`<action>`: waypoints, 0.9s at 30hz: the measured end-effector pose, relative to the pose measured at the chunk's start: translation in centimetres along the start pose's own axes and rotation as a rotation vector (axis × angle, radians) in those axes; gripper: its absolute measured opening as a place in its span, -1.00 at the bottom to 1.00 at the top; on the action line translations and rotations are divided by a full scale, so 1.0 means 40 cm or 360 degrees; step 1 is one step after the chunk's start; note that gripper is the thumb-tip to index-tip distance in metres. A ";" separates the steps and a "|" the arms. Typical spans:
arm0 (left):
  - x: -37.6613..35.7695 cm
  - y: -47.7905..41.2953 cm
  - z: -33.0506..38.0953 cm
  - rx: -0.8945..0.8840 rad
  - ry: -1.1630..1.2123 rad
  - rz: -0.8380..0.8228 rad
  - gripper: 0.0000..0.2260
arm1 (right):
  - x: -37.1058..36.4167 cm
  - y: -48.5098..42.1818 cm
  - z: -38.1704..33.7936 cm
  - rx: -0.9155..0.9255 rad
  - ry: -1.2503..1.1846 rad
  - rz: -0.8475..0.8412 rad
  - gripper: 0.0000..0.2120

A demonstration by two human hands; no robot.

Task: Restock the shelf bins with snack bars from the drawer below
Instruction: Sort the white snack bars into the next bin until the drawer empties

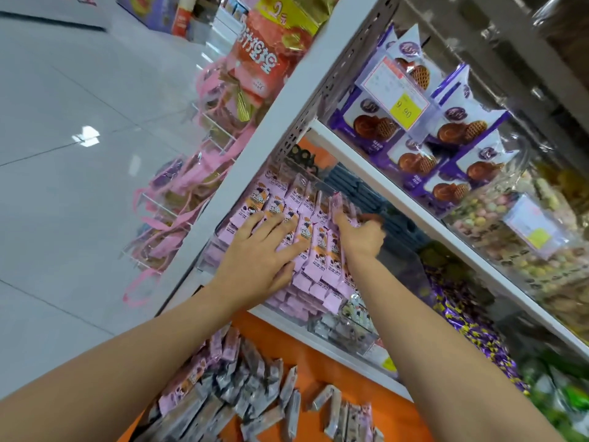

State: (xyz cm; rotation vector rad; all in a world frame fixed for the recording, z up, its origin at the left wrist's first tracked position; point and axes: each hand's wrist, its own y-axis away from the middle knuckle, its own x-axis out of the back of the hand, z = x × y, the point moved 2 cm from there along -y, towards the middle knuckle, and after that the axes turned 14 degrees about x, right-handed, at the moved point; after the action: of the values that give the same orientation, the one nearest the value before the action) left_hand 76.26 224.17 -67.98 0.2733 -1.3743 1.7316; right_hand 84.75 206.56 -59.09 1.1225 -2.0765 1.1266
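A clear shelf bin holds several pink-wrapped snack bars stacked in rows. My left hand lies flat on top of the pink bars with its fingers spread and straight. To its right, my right hand reaches into the bin's back part, its fingers curled among the upright pink bars; whether they close on one is hidden. Below the shelf, the orange drawer holds several loose pink and grey bars.
A white shelf upright runs along the bin's left side. The shelf above carries purple waffle packs and a price tag. Dark bars fill the bin's back. Purple candies lie to the right. Pink bags hang left, over the grey floor.
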 end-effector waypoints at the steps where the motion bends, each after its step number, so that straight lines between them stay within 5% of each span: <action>1: 0.000 0.001 0.000 -0.0002 -0.0003 0.0001 -0.65 | -0.003 -0.004 -0.005 -0.0001 0.0047 -0.0027 -0.36; 19: 0.030 0.004 0.021 0.0047 -0.0017 -0.0127 -0.59 | 0.039 0.030 0.024 0.0111 -0.0122 -0.0153 -0.27; 27: 0.069 0.064 0.116 -0.0316 0.0070 0.0040 -0.76 | 0.135 0.178 0.065 0.0596 -0.0697 -0.0018 -0.84</action>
State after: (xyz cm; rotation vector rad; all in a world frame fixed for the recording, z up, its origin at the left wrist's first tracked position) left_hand 71.18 221.50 -66.23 0.1074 -1.5098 1.5971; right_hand 75.72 204.27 -59.44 1.6845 -2.2230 1.4032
